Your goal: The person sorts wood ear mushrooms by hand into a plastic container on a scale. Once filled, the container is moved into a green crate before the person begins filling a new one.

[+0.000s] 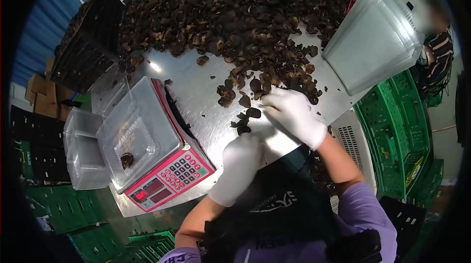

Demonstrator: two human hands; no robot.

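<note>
My right hand (294,117), in a white glove, reaches the near edge of a heap of dark brown mushroom-like pieces (235,12). Its fingers are curled in among the pieces; whatever they grip is hidden. Blurred by motion, my gloved left hand (240,165) is just below a small cluster of loose pieces (241,124) on the metal table (196,96). To the left stands a red and white digital scale (171,179) with a lit display. An open clear plastic container (140,140) rests on its pan, with one brown piece (127,160) inside.
Stacked clear containers (373,42) stand at the table's right edge, more clear boxes (86,150) left of the scale. Beyond are green crates (392,130), a white basket (351,140), a tilted black crate (88,47) and cardboard boxes (44,93). Another person (436,56) is at far right.
</note>
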